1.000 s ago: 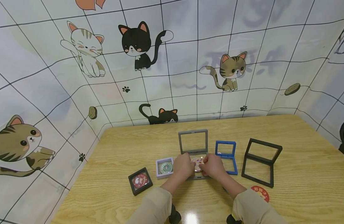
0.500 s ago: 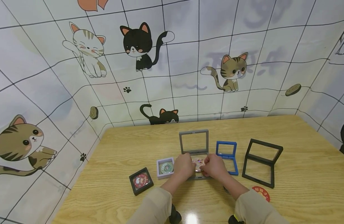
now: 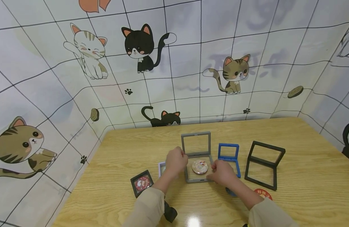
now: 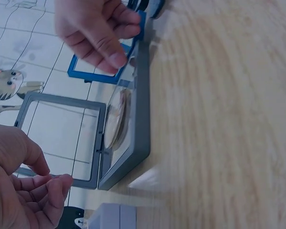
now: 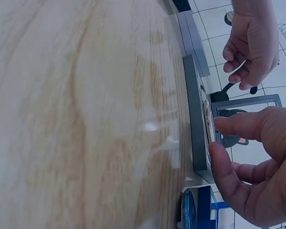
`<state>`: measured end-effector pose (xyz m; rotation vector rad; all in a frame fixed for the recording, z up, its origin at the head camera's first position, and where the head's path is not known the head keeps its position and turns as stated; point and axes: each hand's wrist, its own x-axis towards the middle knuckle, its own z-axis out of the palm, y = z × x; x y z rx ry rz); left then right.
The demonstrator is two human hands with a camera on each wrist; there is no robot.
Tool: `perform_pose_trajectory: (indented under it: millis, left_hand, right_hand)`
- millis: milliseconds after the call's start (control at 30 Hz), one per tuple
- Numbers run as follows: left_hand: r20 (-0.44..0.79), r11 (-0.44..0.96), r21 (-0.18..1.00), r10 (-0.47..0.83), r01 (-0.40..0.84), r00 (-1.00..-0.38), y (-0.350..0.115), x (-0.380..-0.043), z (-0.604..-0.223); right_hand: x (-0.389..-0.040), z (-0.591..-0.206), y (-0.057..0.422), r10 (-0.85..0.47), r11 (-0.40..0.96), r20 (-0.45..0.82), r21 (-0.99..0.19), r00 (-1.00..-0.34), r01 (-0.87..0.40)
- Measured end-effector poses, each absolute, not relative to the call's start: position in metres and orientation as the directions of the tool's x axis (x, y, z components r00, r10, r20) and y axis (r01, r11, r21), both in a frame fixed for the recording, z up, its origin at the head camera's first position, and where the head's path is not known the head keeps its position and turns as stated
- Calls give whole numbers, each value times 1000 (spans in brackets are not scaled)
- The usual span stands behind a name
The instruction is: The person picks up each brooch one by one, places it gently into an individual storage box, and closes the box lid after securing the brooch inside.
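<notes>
A grey display frame point(image 3: 198, 181) stands opened on the table, its clear lid point(image 3: 196, 134) raised at the back. On the film of its lower half lies a round patterned badge point(image 3: 199, 166), touched by neither hand. My left hand point(image 3: 175, 160) hovers by the frame's left side near the hinge, fingers loosely bent and holding nothing. At the frame's right front corner is my right hand point(image 3: 223, 172); its thumb point(image 5: 224, 169) and index finger point(image 5: 240, 125) are apart with nothing between them.
Left of the frame are a lilac frame point(image 3: 160, 167), partly hidden by my left hand, and a black frame point(image 3: 141, 183) with a red badge. To the right stand opened blue point(image 3: 229, 145) and black point(image 3: 261, 183) frames. A red badge point(image 3: 262, 193) lies nearer me.
Both hands have let go of the badge, which now lies in the grey frame. My left hand has moved left and up, my right hand slightly right and down.
</notes>
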<state>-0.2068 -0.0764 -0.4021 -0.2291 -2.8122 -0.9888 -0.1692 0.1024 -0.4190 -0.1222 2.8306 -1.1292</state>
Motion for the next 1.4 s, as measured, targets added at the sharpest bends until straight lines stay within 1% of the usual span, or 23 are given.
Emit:
perform_pose_trajectory:
  millis: [167, 333, 600, 767, 933, 1200, 1400]
  left_hand:
    - [108, 691, 715, 41, 106, -993, -84, -212, -396]
    - [59, 658, 751, 8, 50, -998, -81, -213, -389]
    - [51, 623, 778, 65, 81, -997, -80, -217, -380]
    - [57, 629, 767, 129, 126, -990, -81, -220, -380]
    - [58, 617, 775, 147, 137, -987, -81, -219, -378]
    - [-7, 554, 829, 152, 79, -988, -82, -216, -374]
    - [-39, 487, 872, 157, 43, -987, -81, -215, -373]
  right_hand:
    - [-165, -418, 104, -117, 760, -45, -647, -992, -60]
    - [-164, -418, 105, -127, 789, -19, -607, -992, -90]
    - [-164, -421, 104, -122, 782, -39, -619, -992, -72]
    - [-164, -421, 104, -126, 795, -29, -601, -992, -83]
    - [-165, -421, 104, -131, 796, -14, -597, -991, -96]
    - [-164, -422, 103, -127, 795, 0, -599, -992, -102]
    - [-162, -421, 101, -109, 794, -16, -603, -994, -77]
